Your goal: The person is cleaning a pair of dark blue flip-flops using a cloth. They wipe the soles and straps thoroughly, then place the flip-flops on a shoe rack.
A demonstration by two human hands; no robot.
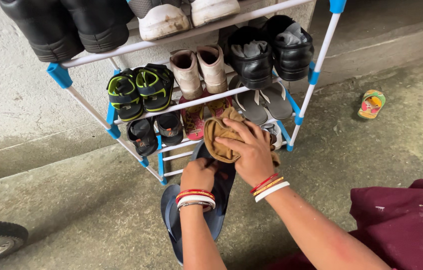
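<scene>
Two bangled forearms over a dark blue rubber flip-flop (217, 200), in front of a shoe rack.

The left hand (199, 174) is curled closed around the upper part of the flip-flop, which lies lengthwise on the grey concrete floor (96, 210) with a second one of the same colour just under it. The right hand (251, 150) presses a crumpled tan-brown cloth (221, 135) against the flip-flop's top end, fingers bent over the cloth and gripping it. Just behind stands the white-tubed rack with blue plastic joints (114, 112), holding black-and-green sandals (140, 91), beige ankle boots (199, 70) and black leather shoes (271, 52) (socks tucked inside). A small multicoloured child's flip-flop (371, 104) lies well apart to the right; maroon fabric (406, 225) fills the lower right corner.
</scene>
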